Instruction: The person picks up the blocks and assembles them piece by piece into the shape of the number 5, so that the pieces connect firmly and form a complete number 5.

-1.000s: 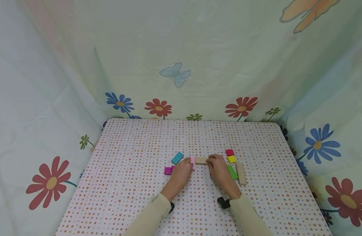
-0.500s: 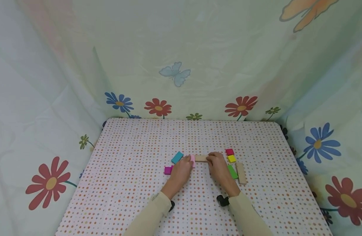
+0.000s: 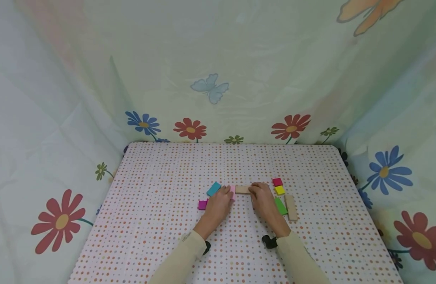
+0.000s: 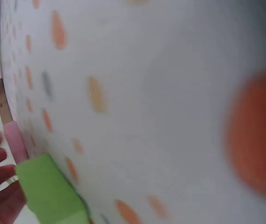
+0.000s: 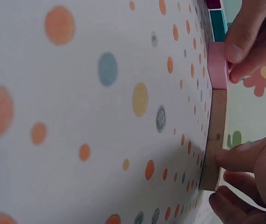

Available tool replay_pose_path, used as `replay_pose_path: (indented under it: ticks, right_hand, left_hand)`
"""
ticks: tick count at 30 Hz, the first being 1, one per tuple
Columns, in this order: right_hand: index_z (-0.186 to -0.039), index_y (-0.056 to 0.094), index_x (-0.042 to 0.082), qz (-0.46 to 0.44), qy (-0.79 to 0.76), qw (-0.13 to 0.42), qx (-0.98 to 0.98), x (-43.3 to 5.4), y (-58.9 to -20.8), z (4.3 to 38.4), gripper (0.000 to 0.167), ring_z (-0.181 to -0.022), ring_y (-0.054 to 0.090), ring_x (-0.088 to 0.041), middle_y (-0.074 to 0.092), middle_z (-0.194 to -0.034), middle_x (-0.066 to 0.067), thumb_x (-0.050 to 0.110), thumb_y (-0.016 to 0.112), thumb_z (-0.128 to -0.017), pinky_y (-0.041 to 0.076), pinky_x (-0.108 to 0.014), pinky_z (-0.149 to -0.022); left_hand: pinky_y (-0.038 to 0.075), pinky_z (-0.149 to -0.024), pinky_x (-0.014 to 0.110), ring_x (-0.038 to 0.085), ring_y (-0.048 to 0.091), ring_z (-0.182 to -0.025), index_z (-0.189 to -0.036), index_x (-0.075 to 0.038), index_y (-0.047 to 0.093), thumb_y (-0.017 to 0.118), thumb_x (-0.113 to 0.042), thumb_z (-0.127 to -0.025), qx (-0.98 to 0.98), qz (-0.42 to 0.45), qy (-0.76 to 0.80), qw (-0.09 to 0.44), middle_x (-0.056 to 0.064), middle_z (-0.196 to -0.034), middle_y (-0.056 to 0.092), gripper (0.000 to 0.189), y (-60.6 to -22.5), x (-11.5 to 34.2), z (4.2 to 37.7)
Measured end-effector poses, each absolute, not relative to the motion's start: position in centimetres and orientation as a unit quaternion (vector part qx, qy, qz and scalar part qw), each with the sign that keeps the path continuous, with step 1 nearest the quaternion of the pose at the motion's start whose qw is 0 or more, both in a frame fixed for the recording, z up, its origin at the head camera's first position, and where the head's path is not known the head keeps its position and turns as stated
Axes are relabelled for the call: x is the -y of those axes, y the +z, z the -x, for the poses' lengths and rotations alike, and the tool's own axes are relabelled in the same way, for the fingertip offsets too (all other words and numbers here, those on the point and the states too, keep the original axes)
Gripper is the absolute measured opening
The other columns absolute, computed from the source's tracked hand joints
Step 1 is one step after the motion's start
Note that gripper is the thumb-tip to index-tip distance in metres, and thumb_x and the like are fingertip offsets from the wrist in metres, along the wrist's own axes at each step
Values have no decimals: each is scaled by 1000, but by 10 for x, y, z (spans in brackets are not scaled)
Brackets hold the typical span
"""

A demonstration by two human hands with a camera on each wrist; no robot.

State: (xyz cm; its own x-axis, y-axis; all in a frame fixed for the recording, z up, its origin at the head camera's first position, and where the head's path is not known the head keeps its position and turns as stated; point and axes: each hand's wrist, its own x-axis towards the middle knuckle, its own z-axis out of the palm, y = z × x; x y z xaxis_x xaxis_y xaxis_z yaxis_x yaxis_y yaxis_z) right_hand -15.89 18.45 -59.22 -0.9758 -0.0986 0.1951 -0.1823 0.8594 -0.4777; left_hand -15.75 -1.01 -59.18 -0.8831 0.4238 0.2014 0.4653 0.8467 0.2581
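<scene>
A flat pale wooden plank (image 3: 242, 190) lies crosswise on the table, end to end with a light pink block (image 3: 233, 192). My right hand (image 3: 264, 201) pinches the plank's right end; in the right wrist view the thumb (image 5: 240, 157) presses its near face. My left hand (image 3: 219, 204) holds the pink block, and the right wrist view has its thumb (image 5: 236, 50) at the block's edge. Close to the left fingers stands a green block (image 4: 51, 189) in the left wrist view; the left hand hides it in the head view.
A teal block (image 3: 214, 189) and a magenta block (image 3: 202, 205) lie by the left hand. Right of the right hand are a red block (image 3: 277, 182), a yellow block (image 3: 279, 190), a green block (image 3: 281, 206) and another wooden plank (image 3: 291, 208). A dotted cloth (image 3: 235, 252) covers the table.
The pink block and wooden plank have shifted slightly away from me along with both hands, mostly in the first half second. The other blocks look unmoved.
</scene>
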Motion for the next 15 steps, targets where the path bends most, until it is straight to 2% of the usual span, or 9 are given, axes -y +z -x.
replay_pose_path:
  ticks: [4,9,15]
  right_hand:
    - [-121,74,-6,-69,261,107,957,-188,-590,153,24,-128,62,-42,69,-132,-24,-2,71,-97,54,-55,-110]
    - [-121,73,-7,-59,262,141,953,-207,-581,138,24,-129,61,-44,69,-131,-25,-3,69,-98,53,-58,-109]
    - [-122,71,-11,3,266,169,949,-251,-578,117,24,-125,59,-48,66,-131,-31,-4,64,-100,55,-62,-101]
  left_hand:
    - [61,-104,37,29,69,-131,-126,-8,77,69,-19,-104,953,227,-178,97,10,-139,73,26,-594,17,158]
    - [63,-98,31,25,71,-116,-122,-9,78,73,-14,-100,955,195,-173,139,8,-129,75,23,-591,30,164]
    - [64,-92,36,32,65,-115,-127,-8,76,77,-11,-96,967,151,-180,99,14,-132,71,30,-582,43,173]
